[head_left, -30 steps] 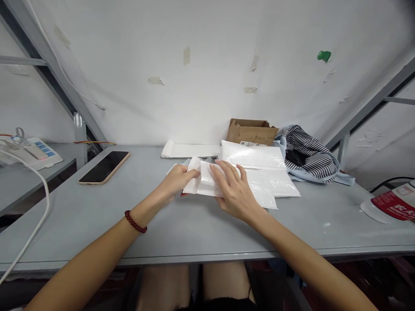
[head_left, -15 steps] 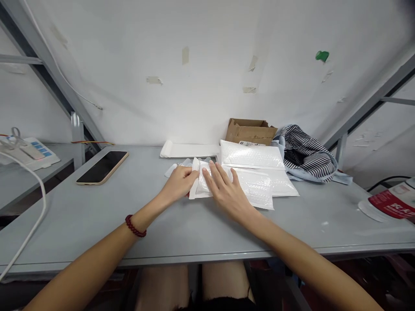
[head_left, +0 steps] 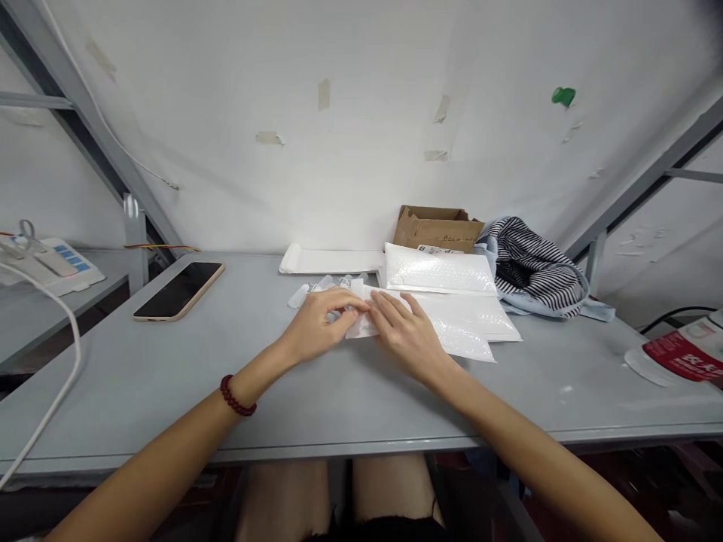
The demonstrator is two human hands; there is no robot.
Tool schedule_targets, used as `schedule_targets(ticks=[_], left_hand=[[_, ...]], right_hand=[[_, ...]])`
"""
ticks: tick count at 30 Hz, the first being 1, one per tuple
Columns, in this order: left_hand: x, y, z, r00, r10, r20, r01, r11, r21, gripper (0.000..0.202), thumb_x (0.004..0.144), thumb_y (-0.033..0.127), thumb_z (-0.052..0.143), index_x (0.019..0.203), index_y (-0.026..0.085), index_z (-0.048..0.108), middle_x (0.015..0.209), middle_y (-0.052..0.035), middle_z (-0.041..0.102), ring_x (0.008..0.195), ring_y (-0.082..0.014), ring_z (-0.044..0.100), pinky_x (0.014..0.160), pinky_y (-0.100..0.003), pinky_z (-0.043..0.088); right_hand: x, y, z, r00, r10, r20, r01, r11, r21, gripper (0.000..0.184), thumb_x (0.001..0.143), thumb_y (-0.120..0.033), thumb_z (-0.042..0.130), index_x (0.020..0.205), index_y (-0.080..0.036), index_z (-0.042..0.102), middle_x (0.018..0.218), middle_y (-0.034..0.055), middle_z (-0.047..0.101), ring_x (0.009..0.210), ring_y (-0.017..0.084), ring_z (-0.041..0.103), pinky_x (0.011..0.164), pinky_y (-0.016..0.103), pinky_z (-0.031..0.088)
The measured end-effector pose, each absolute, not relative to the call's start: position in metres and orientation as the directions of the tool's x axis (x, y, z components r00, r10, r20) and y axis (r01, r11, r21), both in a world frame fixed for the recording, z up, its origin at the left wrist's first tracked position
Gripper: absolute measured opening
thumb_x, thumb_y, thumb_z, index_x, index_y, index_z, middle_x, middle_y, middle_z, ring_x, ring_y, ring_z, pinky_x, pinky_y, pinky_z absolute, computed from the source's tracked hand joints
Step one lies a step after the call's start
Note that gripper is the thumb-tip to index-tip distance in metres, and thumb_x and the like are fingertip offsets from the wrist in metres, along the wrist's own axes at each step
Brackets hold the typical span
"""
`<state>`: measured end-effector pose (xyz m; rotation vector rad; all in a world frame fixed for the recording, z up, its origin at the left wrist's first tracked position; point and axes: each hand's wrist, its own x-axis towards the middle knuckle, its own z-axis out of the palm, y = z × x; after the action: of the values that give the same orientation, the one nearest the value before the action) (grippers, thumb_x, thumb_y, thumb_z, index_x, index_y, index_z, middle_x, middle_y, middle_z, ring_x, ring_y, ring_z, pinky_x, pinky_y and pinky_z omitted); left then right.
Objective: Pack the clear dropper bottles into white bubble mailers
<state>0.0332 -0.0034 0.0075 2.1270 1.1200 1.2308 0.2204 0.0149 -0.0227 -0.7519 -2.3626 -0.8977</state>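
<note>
A white bubble mailer (head_left: 466, 342) lies flat on the grey table in front of me. My left hand (head_left: 321, 320) is at its left end, thumb and fingers closed on the edge there; the exact grip is partly hidden. My right hand (head_left: 410, 335) rests on top of the mailer with its fingers stretched out and slightly bent, their tips close to those of my left hand. Behind it are more white bubble mailers (head_left: 440, 269), overlapping one another. Several small clear plastic pieces (head_left: 299, 296) lie just beyond my left hand.
A long white packet (head_left: 333, 261) lies along the wall. An open cardboard box (head_left: 437, 226) and a striped cloth (head_left: 534, 263) stand at the back right. A phone (head_left: 179, 291) lies on the left; a red-and-white tub (head_left: 686, 350) is at the right. A white cable (head_left: 68, 376) hangs at the left.
The front mailer has shifted slightly to the right. My left hand has moved right, its fingers now meeting my right fingertips, and the mailer's folded left end has changed position.
</note>
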Motion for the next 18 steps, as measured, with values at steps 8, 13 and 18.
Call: schedule_targets(ticks=[8,13,18], left_hand=[[0.025,0.007,-0.007,0.455,0.61,0.649,0.444,-0.787,0.429,0.047,0.072,0.001,0.046,0.111,0.017,0.066,0.121,-0.0076,0.066,0.119,-0.021,0.056,0.104,-0.042,0.044],[0.026,0.014,-0.017,0.522,0.473,0.71,0.508,-0.841,0.187,0.045,0.088,0.009,0.048,0.132,0.018,0.05,0.134,-0.0126,0.056,0.13,-0.0219,0.047,0.106,-0.044,0.043],[0.031,0.02,-0.026,0.447,0.36,0.819,0.574,-0.818,0.046,0.039,0.09,0.003,0.038,0.12,0.017,0.059,0.12,-0.0104,0.066,0.119,-0.0197,0.057,0.1,-0.038,0.049]], right_hand=[[0.224,0.018,-0.014,-0.599,0.238,0.764,0.714,0.591,0.376,0.031,0.078,-0.001,0.043,0.1,-0.009,0.064,0.099,0.0121,0.072,0.09,0.02,0.066,0.087,0.035,0.042],[0.225,0.013,-0.007,-0.539,0.203,0.818,0.714,0.626,0.314,0.025,0.078,-0.004,0.048,0.097,-0.012,0.062,0.094,0.0097,0.073,0.084,0.018,0.068,0.087,0.035,0.042],[0.219,0.007,-0.006,-0.506,0.167,0.846,0.709,0.639,0.299,0.024,0.078,-0.005,0.051,0.098,-0.013,0.061,0.096,0.0092,0.074,0.09,0.018,0.069,0.091,0.036,0.042]])
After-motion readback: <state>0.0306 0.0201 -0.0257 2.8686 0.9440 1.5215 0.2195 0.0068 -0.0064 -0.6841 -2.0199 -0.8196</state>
